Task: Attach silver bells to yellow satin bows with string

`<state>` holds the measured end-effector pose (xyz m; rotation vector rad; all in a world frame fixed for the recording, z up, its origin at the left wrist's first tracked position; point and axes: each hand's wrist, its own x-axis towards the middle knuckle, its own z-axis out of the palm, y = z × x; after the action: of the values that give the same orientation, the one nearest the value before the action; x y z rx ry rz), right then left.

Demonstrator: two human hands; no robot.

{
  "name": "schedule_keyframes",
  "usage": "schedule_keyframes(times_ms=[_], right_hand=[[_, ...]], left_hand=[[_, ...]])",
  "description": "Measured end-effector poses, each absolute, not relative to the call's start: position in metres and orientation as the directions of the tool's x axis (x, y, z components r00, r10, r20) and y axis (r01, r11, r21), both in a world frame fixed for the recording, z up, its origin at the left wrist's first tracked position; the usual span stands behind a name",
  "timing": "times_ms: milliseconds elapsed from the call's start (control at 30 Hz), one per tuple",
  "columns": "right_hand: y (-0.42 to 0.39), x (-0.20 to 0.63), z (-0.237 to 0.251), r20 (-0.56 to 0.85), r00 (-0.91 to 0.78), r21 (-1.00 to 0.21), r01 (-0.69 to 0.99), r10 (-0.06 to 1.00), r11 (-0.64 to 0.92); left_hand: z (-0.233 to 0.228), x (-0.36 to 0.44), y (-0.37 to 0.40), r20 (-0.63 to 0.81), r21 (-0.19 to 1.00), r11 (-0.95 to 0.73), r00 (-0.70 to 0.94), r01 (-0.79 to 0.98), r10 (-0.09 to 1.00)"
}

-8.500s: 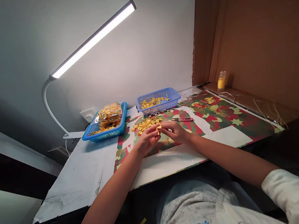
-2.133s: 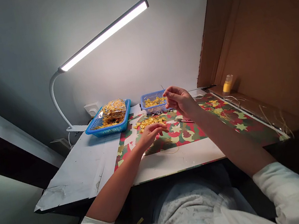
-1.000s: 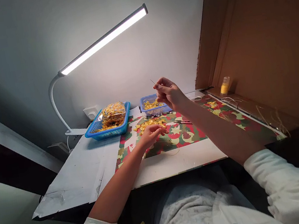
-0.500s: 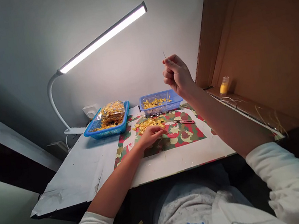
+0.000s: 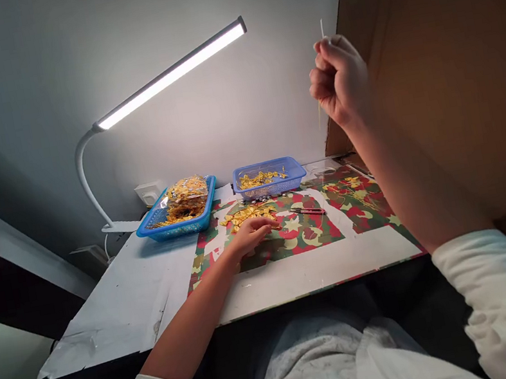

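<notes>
My right hand (image 5: 341, 79) is raised high above the table, its fingers closed on a thin needle (image 5: 322, 28) that points upward. A bit of yellow thread (image 5: 319, 114) hangs below that fist. Low over the patterned sheet, my left hand (image 5: 252, 236) has its fingers pressed together. Something small and orange-yellow shows at its fingertips, too small to name. Just behind it lies a pile of small shiny yellow pieces (image 5: 238, 218). A pair of pink-handled thread snips (image 5: 308, 211) rests to the right of my left hand.
A blue basket (image 5: 175, 231) with a clear bag of yellow pieces stands at the back left. Another blue basket (image 5: 271, 186) holds more of them. Small round beads (image 5: 259, 200) lie before it. A lit lamp (image 5: 174, 76) hangs above; a cardboard sheet (image 5: 438, 72) stands right.
My right hand has risen and moved right with the needle. My left hand stays low near the yellow pile. The view has shifted slightly, showing more yellow strands on the table's right.
</notes>
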<state>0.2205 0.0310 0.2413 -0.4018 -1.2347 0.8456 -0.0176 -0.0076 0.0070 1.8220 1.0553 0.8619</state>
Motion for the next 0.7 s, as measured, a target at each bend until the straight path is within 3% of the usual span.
schedule_keyframes(times_ms=[267,400,500,700], right_hand=[[0.028,0.217,0.234,0.64,-0.018,-0.742,-0.278,0.768,0.611],[0.011,0.215,0.218,0.609,-0.042,-0.765,-0.297,0.792,0.572],[-0.005,0.212,0.184,0.579,-0.145,-0.794,-0.323,0.802,0.515],[-0.053,0.213,0.088,0.479,-0.326,-0.878,-0.195,0.815,0.438]], left_hand=[[0.006,-0.018,-0.008,0.158,0.938,-0.256,0.365,0.236,0.917],[0.016,-0.013,-0.017,0.197,0.976,-0.218,0.338,0.025,0.92],[0.029,-0.007,-0.034,0.213,0.976,-0.177,0.361,-0.129,0.908],[0.044,0.008,-0.085,0.219,0.955,-0.137,0.313,-0.264,0.924]])
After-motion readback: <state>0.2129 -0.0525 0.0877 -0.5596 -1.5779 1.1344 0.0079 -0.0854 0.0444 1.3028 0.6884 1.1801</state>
